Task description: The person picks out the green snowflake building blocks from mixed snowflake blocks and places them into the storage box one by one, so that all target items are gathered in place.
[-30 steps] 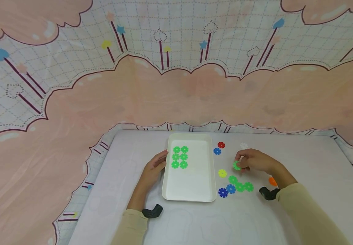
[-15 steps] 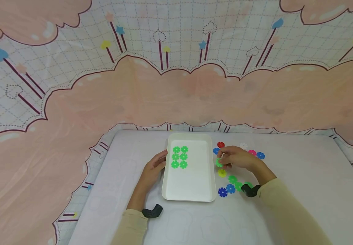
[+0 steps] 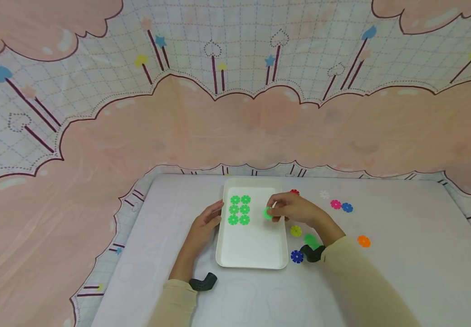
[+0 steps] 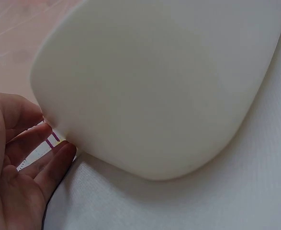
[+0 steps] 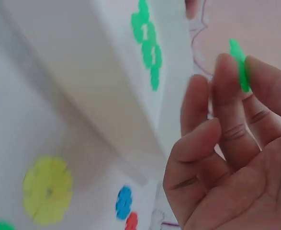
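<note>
Our right grip [image 3: 296,210], thumb and fingertips nearly together, pinches a green notched disc [image 5: 241,67] over the white tray [image 3: 256,250], right of six green discs [image 3: 245,209]; our left grip [image 3: 203,226] touches the tray's left side, fingers relaxed.

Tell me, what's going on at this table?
A person's right hand pinches a green disc between its fingers, above the right side of a white tray. The left hand touches the tray's left edge. Six green discs lie in the tray, in two columns of three. More lie loose on the table to the tray's right, among them a yellow disc, an orange disc and a pink disc.
</note>
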A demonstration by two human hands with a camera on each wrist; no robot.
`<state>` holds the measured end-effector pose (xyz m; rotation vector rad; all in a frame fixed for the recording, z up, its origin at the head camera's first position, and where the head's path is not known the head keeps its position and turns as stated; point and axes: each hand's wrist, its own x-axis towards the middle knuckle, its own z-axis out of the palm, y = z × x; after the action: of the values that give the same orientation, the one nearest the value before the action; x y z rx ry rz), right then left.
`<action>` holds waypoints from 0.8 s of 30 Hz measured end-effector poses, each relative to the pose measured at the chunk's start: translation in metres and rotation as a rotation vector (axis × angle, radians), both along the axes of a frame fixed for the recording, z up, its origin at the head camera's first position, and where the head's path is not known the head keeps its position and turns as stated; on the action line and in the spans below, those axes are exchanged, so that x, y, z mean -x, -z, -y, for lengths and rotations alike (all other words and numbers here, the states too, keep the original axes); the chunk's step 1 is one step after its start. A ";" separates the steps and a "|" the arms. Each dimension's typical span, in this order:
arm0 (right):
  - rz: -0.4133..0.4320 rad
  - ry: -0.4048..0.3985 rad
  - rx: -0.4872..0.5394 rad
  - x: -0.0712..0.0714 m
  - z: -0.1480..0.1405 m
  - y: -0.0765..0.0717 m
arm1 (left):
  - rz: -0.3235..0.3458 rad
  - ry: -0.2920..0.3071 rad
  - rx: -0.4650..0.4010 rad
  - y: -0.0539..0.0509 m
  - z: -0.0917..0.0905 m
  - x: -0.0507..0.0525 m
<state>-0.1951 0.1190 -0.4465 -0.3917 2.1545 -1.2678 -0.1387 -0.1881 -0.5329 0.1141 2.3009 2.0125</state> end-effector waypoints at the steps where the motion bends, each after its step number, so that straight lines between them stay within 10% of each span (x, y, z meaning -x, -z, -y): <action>1: -0.003 -0.006 0.012 -0.001 0.003 -0.001 | -0.001 0.002 -0.001 0.000 0.000 0.000; 10: -0.084 -0.055 0.072 -0.002 0.030 -0.001 | -0.002 -0.003 0.006 0.000 -0.001 0.001; 24: -0.034 0.092 -0.066 -0.004 0.076 0.008 | 0.013 0.009 -0.005 0.003 0.002 0.003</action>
<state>-0.1910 0.0431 -0.4543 -0.2919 2.2596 -1.2440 -0.1414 -0.1900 -0.5355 0.1106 2.2838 2.0083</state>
